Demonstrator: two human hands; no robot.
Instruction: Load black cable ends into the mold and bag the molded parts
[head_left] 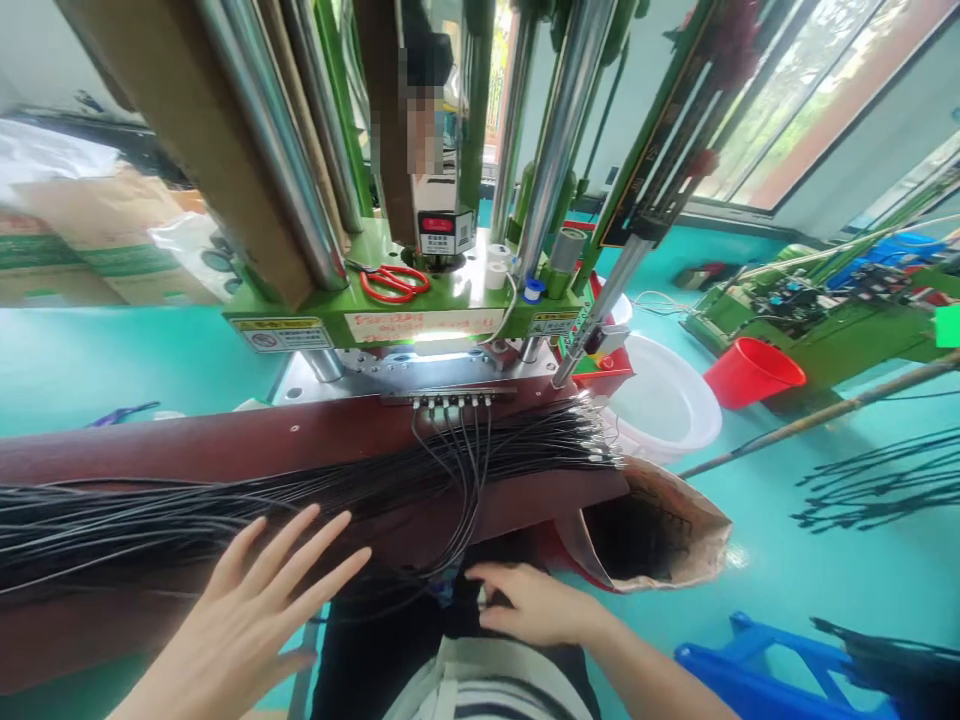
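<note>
My left hand point(251, 605) is open with its fingers spread, just over the near side of a long bundle of thin black cables point(300, 490). That bundle lies across a brown work board, its silvery ends at the right. In front of my lap, my right hand point(536, 605) is curled, thumb and forefinger bent toward each other; a small pale bit shows between them, too small to name. Several black cables point(476, 470) run from a row of connectors in a dark mold bar point(450, 398) at the press and hang down toward my right hand.
A green press point(300, 298) with steel columns stands ahead; red-handled scissors point(394, 284) rest on it. To the right are an open paper sack point(705, 530), a white tub point(701, 400), a red bucket point(754, 375) and a blue stool point(750, 670). Black cables also hang at far right.
</note>
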